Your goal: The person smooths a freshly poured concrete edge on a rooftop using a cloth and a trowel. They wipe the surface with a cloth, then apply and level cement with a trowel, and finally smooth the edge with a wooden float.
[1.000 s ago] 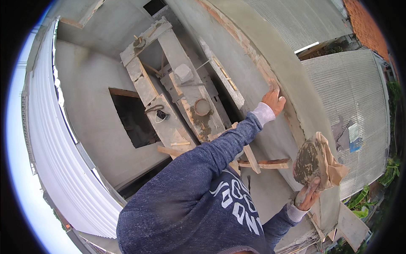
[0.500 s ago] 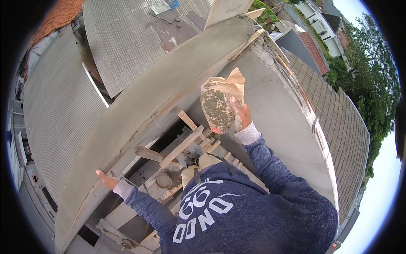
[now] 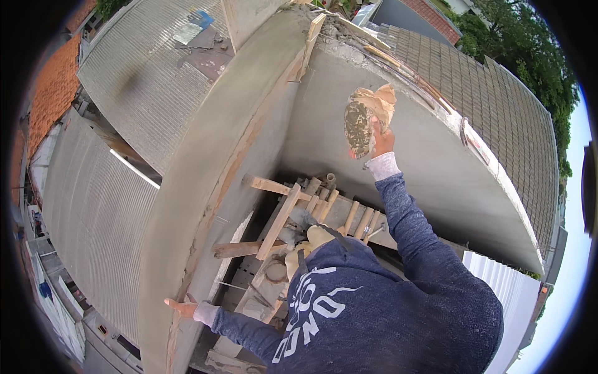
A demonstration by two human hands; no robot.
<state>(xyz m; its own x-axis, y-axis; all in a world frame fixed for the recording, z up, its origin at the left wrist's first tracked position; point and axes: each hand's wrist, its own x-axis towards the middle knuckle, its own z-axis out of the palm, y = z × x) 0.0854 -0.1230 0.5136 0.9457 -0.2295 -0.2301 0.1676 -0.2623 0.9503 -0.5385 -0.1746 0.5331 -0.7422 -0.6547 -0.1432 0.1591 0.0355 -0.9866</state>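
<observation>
A crumpled piece of brown paper [image 3: 381,103], like a torn cement bag, is gripped in my right hand [image 3: 382,138]. Its left face is smeared with wet grey cement, and my thumb presses on it. I hold it raised in front of a smooth grey plastered wall [image 3: 330,115]. My left hand [image 3: 182,308] is at the near edge of a curved grey concrete ledge [image 3: 187,181]. Its fingers are stretched out over the ledge and hold nothing.
Wooden battens [image 3: 279,221] and bamboo poles [image 3: 352,215] make a rough platform below, with dark gaps beside it. Corrugated roofs [image 3: 93,181] lie beyond the ledge. A tiled roof [image 3: 492,112] is behind the right wall. An upright board [image 3: 252,22] stands at the ledge's far end.
The view has swung to the right. In the picture, my right hand with the paper now appears farther right and higher; my left hand appears lower and slightly right, still at the ledge.
</observation>
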